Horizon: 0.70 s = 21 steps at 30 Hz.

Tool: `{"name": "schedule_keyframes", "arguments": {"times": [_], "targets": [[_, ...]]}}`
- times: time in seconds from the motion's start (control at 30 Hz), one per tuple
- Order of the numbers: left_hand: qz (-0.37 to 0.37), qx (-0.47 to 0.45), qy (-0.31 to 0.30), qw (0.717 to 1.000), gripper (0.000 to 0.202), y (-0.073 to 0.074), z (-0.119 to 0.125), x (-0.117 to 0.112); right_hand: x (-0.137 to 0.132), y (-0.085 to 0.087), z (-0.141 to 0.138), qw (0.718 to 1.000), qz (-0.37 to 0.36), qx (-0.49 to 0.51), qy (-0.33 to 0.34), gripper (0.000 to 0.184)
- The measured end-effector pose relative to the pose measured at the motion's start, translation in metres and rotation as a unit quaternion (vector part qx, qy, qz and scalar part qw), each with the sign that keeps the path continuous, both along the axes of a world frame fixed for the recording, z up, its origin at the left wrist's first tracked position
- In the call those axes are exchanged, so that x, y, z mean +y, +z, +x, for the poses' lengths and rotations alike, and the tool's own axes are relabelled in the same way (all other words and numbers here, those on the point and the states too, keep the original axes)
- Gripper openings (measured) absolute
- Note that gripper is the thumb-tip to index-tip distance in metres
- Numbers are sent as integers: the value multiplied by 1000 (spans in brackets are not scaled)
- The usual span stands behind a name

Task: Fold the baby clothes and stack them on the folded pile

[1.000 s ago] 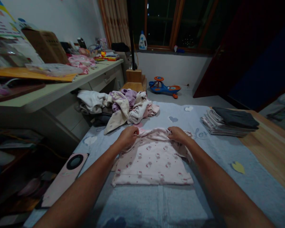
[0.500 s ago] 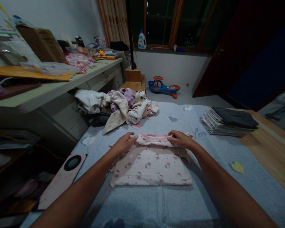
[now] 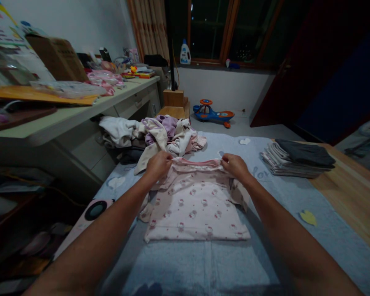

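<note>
1. Person's L hand (image 3: 158, 166) is grasping the far L corner of a thin white cotton garment w/ small cat-face prints & pink-edged opening (image 3: 197, 205); fingers are curling in on the fabric.
2. R hand (image 3: 236, 166) is pinching the far R corner of same, approx. level w/ L hand; the pink edge is stretching betw. the two.
3. Garment is lying in front of the person, mid-way across a light-blue cloth w/ heart & leaf prints (image 3: 209, 267); near edge is running fairly straight, loose folds are bunching out at both sides.
4. Loose heap of white, cream, lilac & pink clothes (image 3: 154, 131) is sitting just beyond L hand, toward the cloth's far L edge.
5. Neat stack of folded light fabrics w/ dark-grey piece on top (image 3: 299, 158) is resting to the R, well apart from R hand, partly over a pale wood-grain strip (image 3: 357, 197).
6. Pale-pink phone w/ round black camera ring (image 3: 80, 228) is lying near L forearm, which is partly hiding it.
7. Long off-white desk w/ drawers (image 3: 132, 88) is standing at L, carrying a brown cardboard box (image 3: 57, 59), pink plastic bags etc.
8. Blue-&-orange ride-on toy (image 3: 214, 114) is standing on the floor at back.
</note>
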<state>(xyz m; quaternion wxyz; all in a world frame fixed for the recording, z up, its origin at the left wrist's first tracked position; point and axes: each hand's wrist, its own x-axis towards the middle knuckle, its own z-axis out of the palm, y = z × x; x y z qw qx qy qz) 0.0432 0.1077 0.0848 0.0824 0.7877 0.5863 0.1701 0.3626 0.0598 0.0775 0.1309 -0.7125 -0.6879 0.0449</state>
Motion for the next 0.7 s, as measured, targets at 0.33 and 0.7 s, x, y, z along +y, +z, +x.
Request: {"name": "schedule_keyframes", "arguments": {"times": [0.33, 0.7], "targets": [[-21, 30, 19, 999, 30, -45, 25, 4, 26, -40, -22, 996, -10, 25, -82, 26], [80, 94, -88, 989, 38, -72, 28, -10, 4, -89, -34, 995, 95, 23, -26, 52]]}}
